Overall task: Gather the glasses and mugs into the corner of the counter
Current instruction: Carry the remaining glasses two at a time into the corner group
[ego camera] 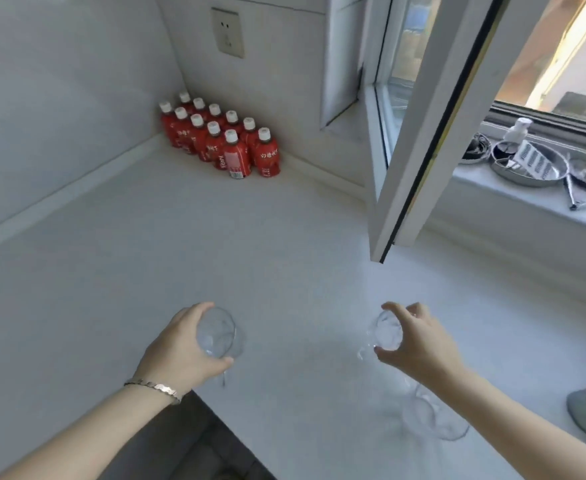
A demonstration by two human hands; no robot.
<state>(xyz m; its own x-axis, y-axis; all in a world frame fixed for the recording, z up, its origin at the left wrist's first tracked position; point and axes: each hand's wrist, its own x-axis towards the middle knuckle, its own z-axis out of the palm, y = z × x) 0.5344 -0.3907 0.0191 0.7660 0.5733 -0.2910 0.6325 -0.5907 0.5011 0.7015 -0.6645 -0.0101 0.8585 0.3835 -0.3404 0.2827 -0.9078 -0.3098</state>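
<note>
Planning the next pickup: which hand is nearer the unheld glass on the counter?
Right. The right hand is close, just beyond the glass; the left hand is well off to its left.

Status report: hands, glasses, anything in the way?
Left hand grips left glass; right hand grips right glass. Third glass on counter. Red bottles occupy corner; window sash juts over counter.

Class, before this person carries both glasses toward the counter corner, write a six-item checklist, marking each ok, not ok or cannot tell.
1. Left hand grips the left glass: ok.
2. Right hand grips the right glass: ok.
3. Corner itself free: not ok, red bottles fill it.
4. Bare counter in front of the red bottles: ok.
5. Right glass clears the open window sash: cannot tell.
6. Third glass by the right forearm gathered: not ok.
</note>
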